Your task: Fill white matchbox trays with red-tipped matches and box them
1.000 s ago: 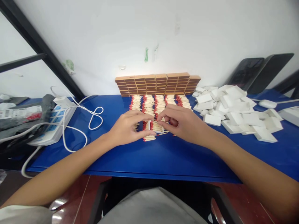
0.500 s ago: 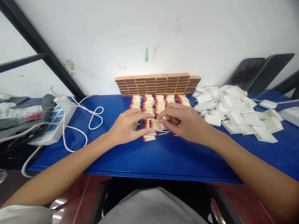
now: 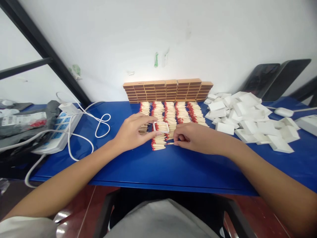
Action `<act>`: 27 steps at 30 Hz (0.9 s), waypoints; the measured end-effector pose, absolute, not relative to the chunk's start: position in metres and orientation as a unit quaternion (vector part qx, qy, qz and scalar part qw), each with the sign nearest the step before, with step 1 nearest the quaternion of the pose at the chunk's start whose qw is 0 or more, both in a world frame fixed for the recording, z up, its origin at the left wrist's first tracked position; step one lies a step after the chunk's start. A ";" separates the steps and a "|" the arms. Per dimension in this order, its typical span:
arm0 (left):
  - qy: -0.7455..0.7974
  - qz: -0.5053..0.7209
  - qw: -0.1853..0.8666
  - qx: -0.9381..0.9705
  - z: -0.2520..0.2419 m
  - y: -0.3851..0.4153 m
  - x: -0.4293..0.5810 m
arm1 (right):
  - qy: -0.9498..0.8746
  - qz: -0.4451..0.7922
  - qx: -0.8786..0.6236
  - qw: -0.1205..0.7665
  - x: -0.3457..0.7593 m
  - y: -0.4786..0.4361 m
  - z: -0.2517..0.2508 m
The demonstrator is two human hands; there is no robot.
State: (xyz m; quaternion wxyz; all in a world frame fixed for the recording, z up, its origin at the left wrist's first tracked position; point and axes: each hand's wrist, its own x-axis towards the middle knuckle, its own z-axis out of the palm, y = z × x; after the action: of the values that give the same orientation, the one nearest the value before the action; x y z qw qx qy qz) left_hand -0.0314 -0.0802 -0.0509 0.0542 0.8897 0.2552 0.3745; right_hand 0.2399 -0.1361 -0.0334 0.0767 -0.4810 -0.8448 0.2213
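Between its thumb and fingers, my left hand (image 3: 132, 133) grips a small white matchbox tray (image 3: 167, 131) with matches lying in it. My right hand (image 3: 195, 137) is closed in a pinch at the end of a single match (image 3: 169, 143) on the table, its red head pointing left. Just behind and under the hands, red-headed matches (image 3: 169, 112) lie in several columns. The front end of one match column (image 3: 159, 148) shows below the tray. The fingertips of my right hand are partly hidden.
Brown matchboxes (image 3: 165, 91) are stacked against the wall. White matchbox trays (image 3: 237, 112) are heaped at the right on the blue table (image 3: 168, 172). Two dark phones (image 3: 274, 79) lean behind them. A power strip (image 3: 58, 132) and white cable (image 3: 101, 124) lie at the left.
My right hand has left the tray and come down right and nearer, to the single match. My left hand still holds the tray, now tilted slightly, with its matches in plain sight.
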 end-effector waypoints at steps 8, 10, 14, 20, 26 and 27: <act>0.245 0.378 0.049 0.892 -0.053 -0.079 -0.032 | -0.840 0.217 -0.493 0.069 0.245 -0.135 -0.034; 0.243 0.376 0.046 0.893 -0.052 -0.078 -0.032 | -0.837 0.221 -0.497 0.056 0.245 -0.136 -0.031; 0.244 0.365 0.037 0.898 -0.050 -0.078 -0.032 | -0.835 0.217 -0.505 0.019 0.246 -0.138 -0.025; 0.240 0.363 0.036 0.900 -0.052 -0.078 -0.033 | -0.842 0.201 -0.500 0.010 0.250 -0.139 -0.029; 0.242 0.353 0.040 0.903 -0.051 -0.076 -0.034 | -0.838 0.198 -0.508 0.028 0.250 -0.138 -0.026; 0.242 0.352 0.039 0.903 -0.051 -0.076 -0.034 | -0.836 0.197 -0.511 0.029 0.250 -0.138 -0.025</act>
State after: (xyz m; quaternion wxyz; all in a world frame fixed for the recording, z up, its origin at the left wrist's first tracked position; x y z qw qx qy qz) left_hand -0.0340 -0.0764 -0.0508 0.0391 0.9032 0.2419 0.3523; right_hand 0.2495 -0.1382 -0.0247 0.0293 -0.5114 -0.8359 0.1971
